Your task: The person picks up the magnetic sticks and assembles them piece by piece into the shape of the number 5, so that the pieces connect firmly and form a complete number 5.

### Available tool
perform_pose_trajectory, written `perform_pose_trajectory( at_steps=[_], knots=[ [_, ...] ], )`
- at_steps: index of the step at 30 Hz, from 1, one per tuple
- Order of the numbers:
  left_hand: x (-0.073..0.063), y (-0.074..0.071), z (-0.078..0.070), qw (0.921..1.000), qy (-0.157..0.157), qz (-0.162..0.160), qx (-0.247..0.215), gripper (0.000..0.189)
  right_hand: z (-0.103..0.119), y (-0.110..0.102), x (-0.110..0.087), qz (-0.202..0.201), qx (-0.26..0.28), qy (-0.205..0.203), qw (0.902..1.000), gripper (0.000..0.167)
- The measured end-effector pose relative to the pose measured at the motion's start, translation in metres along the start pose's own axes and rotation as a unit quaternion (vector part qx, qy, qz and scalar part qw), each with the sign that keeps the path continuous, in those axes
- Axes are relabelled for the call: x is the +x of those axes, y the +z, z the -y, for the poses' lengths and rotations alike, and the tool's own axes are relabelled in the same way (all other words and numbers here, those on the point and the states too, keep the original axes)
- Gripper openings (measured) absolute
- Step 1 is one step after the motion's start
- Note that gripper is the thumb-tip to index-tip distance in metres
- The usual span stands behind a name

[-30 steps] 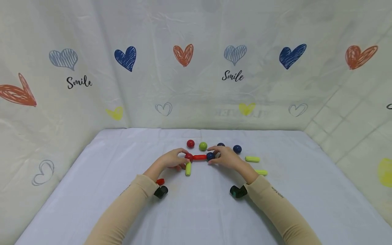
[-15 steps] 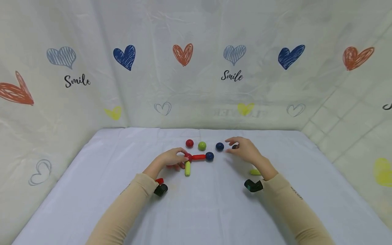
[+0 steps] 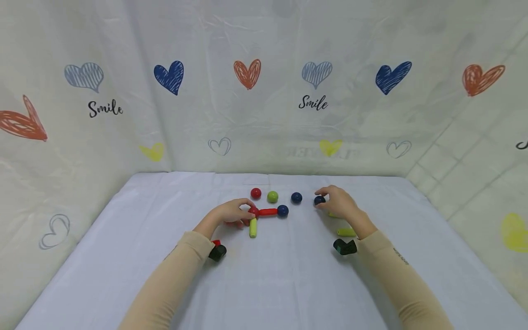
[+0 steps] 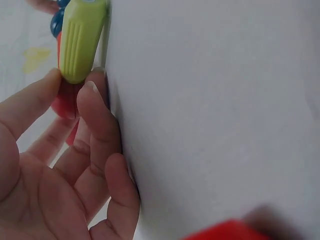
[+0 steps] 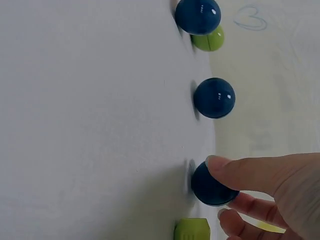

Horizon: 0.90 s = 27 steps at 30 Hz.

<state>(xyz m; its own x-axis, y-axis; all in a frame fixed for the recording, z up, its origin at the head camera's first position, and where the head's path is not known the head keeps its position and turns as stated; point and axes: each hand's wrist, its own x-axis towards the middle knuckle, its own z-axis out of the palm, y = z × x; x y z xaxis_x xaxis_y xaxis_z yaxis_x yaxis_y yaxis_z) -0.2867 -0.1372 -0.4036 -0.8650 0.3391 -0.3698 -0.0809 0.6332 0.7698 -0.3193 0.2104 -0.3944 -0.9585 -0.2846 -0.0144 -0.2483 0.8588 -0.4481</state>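
Note:
My left hand (image 3: 228, 212) grips a red ball (image 3: 254, 211) between thumb and fingers. A yellow-green rod (image 4: 82, 45) sticks out from that ball towards me, and a red rod (image 3: 268, 211) runs right from it to a blue ball (image 3: 282, 211). Behind the left fingers another bit of red (image 4: 72, 132) shows, mostly hidden. Farther right, my right hand (image 3: 339, 202) pinches a separate blue ball (image 5: 212, 187), thumb on its near side and fingers behind.
In a row at the back lie a loose red ball (image 3: 255, 193), a green ball (image 3: 272, 196) and another blue ball (image 3: 296, 197). Yellow-green rods, one of them (image 3: 346, 232) below the right hand, lie at right. A red piece (image 3: 216, 242) is partly under the left wrist.
My right hand has left the blue ball at the red rod's end and moved right, to the rightmost blue ball, which it now pinches. The left hand keeps its grip on the red ball.

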Motion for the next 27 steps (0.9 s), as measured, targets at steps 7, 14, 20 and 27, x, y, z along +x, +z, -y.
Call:
perform_pose_trajectory(
  at_steps=[7, 14, 20, 27],
  knots=[
    [0.001, -0.002, 0.002, 0.9999, -0.001, 0.01, -0.007, 0.036, 0.0, -0.003, 0.002, 0.01, -0.013, 0.018, 0.9997, 0.044],
    [0.004, -0.003, 0.004, 0.9994, 0.001, 0.018, -0.028, 0.036, 0.001, -0.004, 0.001, 0.011, -0.018, 0.021, 0.9996, 0.045],
    [0.003, -0.004, 0.005, 0.9989, 0.006, 0.029, -0.038, 0.033, -0.002, -0.002, 0.001, 0.002, -0.017, 0.008, 0.9998, 0.045],
    [0.003, -0.004, 0.005, 0.9985, 0.005, 0.034, -0.044, 0.034, 0.01, -0.002, -0.008, -0.021, -0.018, -0.04, 0.9988, 0.043]
  ],
)
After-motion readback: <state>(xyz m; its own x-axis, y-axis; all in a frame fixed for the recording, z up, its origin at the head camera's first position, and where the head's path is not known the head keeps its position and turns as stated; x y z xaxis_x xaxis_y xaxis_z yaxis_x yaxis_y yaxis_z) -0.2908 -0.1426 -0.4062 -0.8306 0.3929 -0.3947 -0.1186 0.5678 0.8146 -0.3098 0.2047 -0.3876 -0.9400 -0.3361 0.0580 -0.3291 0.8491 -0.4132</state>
